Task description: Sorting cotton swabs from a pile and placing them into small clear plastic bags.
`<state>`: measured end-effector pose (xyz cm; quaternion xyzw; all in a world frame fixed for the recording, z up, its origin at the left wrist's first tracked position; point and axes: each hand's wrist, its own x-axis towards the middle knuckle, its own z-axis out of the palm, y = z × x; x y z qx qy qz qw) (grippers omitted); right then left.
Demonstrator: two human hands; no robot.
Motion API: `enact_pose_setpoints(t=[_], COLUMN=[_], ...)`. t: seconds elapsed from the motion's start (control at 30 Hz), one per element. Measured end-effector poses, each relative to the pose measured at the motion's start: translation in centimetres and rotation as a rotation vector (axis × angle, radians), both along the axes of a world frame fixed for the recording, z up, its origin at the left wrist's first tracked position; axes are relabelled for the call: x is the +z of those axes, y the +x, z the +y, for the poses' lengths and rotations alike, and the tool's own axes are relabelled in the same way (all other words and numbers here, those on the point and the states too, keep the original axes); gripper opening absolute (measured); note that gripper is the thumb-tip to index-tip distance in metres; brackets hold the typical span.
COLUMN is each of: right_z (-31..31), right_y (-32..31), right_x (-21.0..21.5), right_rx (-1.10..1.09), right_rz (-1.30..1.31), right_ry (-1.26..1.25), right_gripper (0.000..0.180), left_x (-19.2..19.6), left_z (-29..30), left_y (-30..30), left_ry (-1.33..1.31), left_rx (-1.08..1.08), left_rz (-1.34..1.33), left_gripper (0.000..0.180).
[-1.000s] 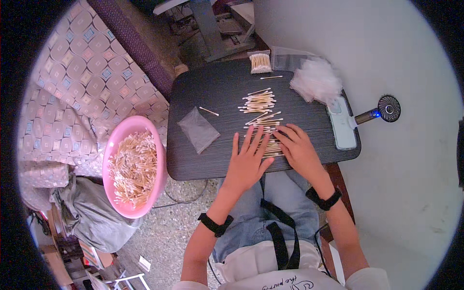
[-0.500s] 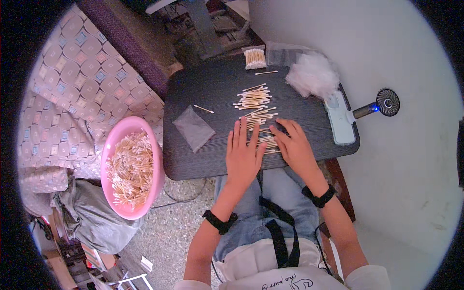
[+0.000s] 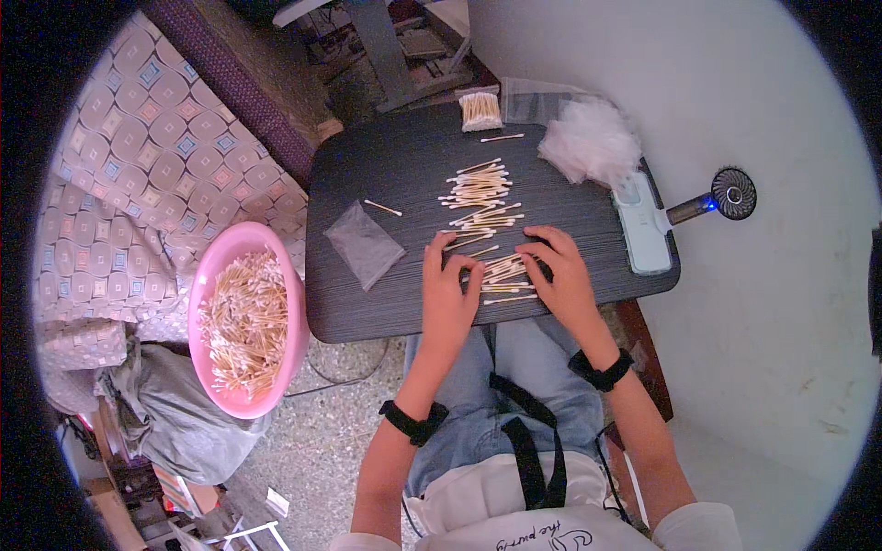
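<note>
Both hands lie flat on a small dark table (image 3: 386, 303) with a wood-grain top, on either side of a loose heap of cotton swabs (image 3: 503, 274) with wooden stems. The left hand (image 3: 448, 292) rests palm down, its fingers (image 3: 439, 250) spread and stretched out, the tips touching the swabs at the left edge of the heap; it grips nothing. The right hand (image 3: 562, 275) also lies palm down, its fingers (image 3: 533, 253) slightly curled and turned inward toward the heap, pressing on the swabs at the right side; whether any swab is pinched under them I cannot tell.

The heap sits at the near edge of the table, between the two hands. Beyond it, toward the far side, more swabs lie in a rough row of scattered swabs (image 3: 480, 193), and a single swab (image 3: 382, 208) lies apart to the left. A small grey plastic bag (image 3: 365, 244) lies flat on the left part of the table, near the left hand but not touching it.

At the far edge stands a bundle of swabs (image 3: 480, 110), and beside it, to the right, a pile of clear plastic bags (image 3: 590, 142). A pale green flat device (image 3: 641, 225) lies along the right edge, with a handheld fan (image 3: 717, 197) beside it.

To the left of the table, lower down, a pink basin (image 3: 213, 275) is full of swabs. Each wrist wears a black band.
</note>
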<state>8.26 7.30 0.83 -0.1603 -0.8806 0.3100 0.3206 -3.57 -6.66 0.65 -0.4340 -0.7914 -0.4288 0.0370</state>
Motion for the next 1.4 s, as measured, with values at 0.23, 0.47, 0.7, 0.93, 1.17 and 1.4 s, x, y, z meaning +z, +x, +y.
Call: enact_pose_setpoints(t=[0.23,0.47,0.7,0.93,1.17,1.4], right_z=[-0.2,-0.5,-0.3,-0.6,-1.5,-3.0], right_y=[-0.4,-0.4,0.0,-0.2,0.7,-1.8], right_x=[0.3,0.7,0.3,0.6,1.2,1.0], right_rx=[0.002,0.000,0.002,0.016,0.077,0.144], right_rz=[-0.014,-0.034,-0.044,-0.042,-0.133,-0.349], right_ry=[0.038,0.017,0.035,-0.008,0.111,0.458], right_gripper=[0.021,0.024,0.021,0.022,0.047,0.063], left_x=[3.4,15.3,17.9,18.5,11.2,0.2], left_z=[0.0,-10.1,-8.8,-9.5,-6.0,-1.3], left_y=[1.2,10.8,12.2,10.5,4.7,0.8], left_ry=[0.172,0.790,0.766,0.891,0.178,-0.232], left_rx=[0.020,-0.595,-2.025,-1.320,-0.155,0.040], left_rz=[-0.070,-1.479,-0.475,-0.693,-0.141,0.126], left_gripper=[0.031,0.044,0.067,0.049,0.035,0.057])
